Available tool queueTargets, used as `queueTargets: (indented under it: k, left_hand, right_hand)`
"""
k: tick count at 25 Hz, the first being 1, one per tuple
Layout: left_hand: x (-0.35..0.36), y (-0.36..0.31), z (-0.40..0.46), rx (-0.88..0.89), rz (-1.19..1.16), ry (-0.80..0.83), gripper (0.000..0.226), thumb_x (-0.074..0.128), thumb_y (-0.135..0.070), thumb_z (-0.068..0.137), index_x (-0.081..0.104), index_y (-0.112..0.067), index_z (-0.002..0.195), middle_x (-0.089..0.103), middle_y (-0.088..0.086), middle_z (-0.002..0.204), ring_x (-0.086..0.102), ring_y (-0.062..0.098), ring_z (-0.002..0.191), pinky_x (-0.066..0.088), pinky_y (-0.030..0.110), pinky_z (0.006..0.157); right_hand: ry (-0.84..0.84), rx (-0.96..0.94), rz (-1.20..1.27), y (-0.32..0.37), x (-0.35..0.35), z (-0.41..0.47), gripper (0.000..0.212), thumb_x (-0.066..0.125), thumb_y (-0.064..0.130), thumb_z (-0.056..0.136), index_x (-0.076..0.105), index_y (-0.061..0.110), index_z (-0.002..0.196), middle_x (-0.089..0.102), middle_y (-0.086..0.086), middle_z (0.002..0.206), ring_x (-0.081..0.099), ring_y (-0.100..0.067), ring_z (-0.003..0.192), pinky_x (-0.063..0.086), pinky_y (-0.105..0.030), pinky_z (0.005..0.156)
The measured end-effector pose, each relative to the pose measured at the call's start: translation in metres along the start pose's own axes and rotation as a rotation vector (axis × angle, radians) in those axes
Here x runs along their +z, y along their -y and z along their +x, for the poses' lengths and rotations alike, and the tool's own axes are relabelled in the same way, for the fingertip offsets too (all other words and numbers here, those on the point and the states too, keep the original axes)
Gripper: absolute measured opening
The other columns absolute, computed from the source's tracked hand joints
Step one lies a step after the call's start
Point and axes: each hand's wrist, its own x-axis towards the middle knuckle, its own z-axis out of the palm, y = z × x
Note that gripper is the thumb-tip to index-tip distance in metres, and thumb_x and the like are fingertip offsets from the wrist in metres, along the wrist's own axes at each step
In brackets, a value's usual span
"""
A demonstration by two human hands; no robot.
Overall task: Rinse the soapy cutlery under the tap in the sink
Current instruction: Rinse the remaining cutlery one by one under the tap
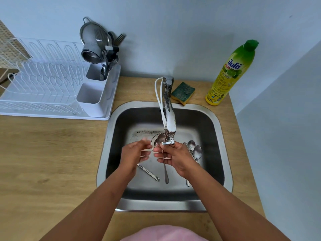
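Note:
My right hand (175,158) grips a long spoon (165,168) by its neck, bowl up under the tap spout (168,134), handle hanging down. My left hand (134,153) is just left of it, fingers spread and blurred, near the spoon's bowl and holding nothing I can see. Two more spoons (195,150) lie in the steel sink (220,129) to the right of my right hand. A cutlery handle (149,173) lies on the sink floor below my left hand.
A white dish rack (52,87) stands on the wooden counter at left, its caddy holding cutlery and a strainer (97,40). Behind the sink lie a green-yellow sponge (183,93) and a dish soap bottle (231,73). A wall closes the right side.

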Motion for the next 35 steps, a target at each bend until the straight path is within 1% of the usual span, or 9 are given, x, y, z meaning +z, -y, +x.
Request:
queueTargets:
  k: [4,7,10,13,17,23,27,30,35]
  left_hand:
    - [-0.022,0.042,0.008,-0.374,0.116,-0.167,0.014,0.059,-0.008,0.096,0.065,-0.005,0.083,0.064,0.01,0.069,0.058,0.02,0.051,0.049,0.021,0.037]
    - [-0.027,0.064,0.015,-0.469,0.169,-0.171,0.017,0.059,-0.013,0.098,0.057,-0.005,0.083,0.058,0.013,0.07,0.059,0.024,0.055,0.05,0.024,0.032]
    - [-0.021,0.07,0.031,-0.418,0.237,-0.212,0.022,0.072,-0.017,0.091,0.06,0.001,0.086,0.059,0.019,0.067,0.061,0.027,0.049,0.049,0.029,0.03]
    - [-0.014,0.072,0.045,-0.373,0.298,-0.237,0.014,0.073,-0.008,0.088,0.062,0.0,0.089,0.06,0.02,0.063,0.06,0.026,0.043,0.051,0.03,0.037]
    - [-0.011,0.071,0.054,-0.393,0.297,-0.257,0.013,0.07,-0.004,0.088,0.066,0.004,0.098,0.066,0.021,0.072,0.064,0.026,0.047,0.053,0.031,0.038]
    - [0.0,0.063,0.05,-0.34,0.17,-0.174,0.012,0.072,-0.007,0.09,0.065,-0.003,0.083,0.067,0.015,0.066,0.062,0.01,0.033,0.048,0.019,0.032]
    - [0.012,0.049,0.042,-0.273,0.128,-0.062,0.012,0.078,-0.01,0.086,0.07,-0.001,0.086,0.071,0.012,0.066,0.068,0.013,0.043,0.051,0.022,0.038]
    - [0.022,0.039,0.029,-0.239,0.097,0.04,0.016,0.081,-0.017,0.084,0.071,-0.005,0.085,0.073,0.007,0.064,0.067,0.012,0.045,0.049,0.021,0.04]
    - [0.034,0.025,0.004,-0.199,0.08,0.197,0.019,0.083,-0.028,0.082,0.074,-0.011,0.08,0.072,0.003,0.066,0.058,0.009,0.045,0.045,0.02,0.042]
  right_hand:
    - [-0.141,-0.082,-0.081,0.002,0.004,0.001,0.022,0.063,0.01,0.097,0.074,0.015,0.079,0.074,-0.007,0.063,0.07,-0.023,0.058,0.062,-0.032,0.057]
    - [-0.123,-0.186,-0.355,-0.004,0.004,0.0,0.017,0.07,0.015,0.092,0.074,0.022,0.077,0.078,0.001,0.067,0.072,-0.011,0.06,0.059,-0.02,0.059]
    - [-0.181,-0.239,-0.574,-0.013,-0.006,0.001,0.022,0.066,0.019,0.092,0.073,0.027,0.074,0.079,0.006,0.075,0.075,-0.011,0.073,0.06,-0.022,0.072]
    - [-0.335,-0.174,-0.649,-0.02,-0.039,0.01,0.019,0.058,0.01,0.096,0.073,0.02,0.089,0.074,-0.006,0.087,0.073,-0.03,0.085,0.06,-0.046,0.084]
    - [-0.625,0.03,-0.883,-0.021,-0.095,0.03,0.027,0.056,-0.001,0.088,0.067,0.003,0.113,0.073,-0.023,0.107,0.069,-0.04,0.102,0.053,-0.032,0.081]
    - [-0.487,0.206,-1.3,-0.022,-0.102,0.049,0.033,0.052,0.0,0.091,0.049,-0.001,0.124,0.067,-0.025,0.123,0.066,-0.043,0.113,0.056,-0.044,0.09]
    - [-0.423,0.044,-1.504,-0.006,-0.09,0.034,0.037,0.055,0.002,0.084,0.053,0.008,0.121,0.069,-0.017,0.117,0.068,-0.04,0.107,0.054,-0.04,0.084]
    - [-0.282,-0.148,-1.317,-0.003,-0.063,0.017,0.024,0.062,0.018,0.091,0.061,0.013,0.115,0.068,-0.012,0.111,0.068,-0.034,0.102,0.053,-0.037,0.085]
    - [0.014,0.142,-0.48,-0.01,-0.014,-0.01,0.017,0.06,0.017,0.099,0.061,0.006,0.112,0.076,-0.015,0.083,0.074,-0.029,0.059,0.063,-0.041,0.058]
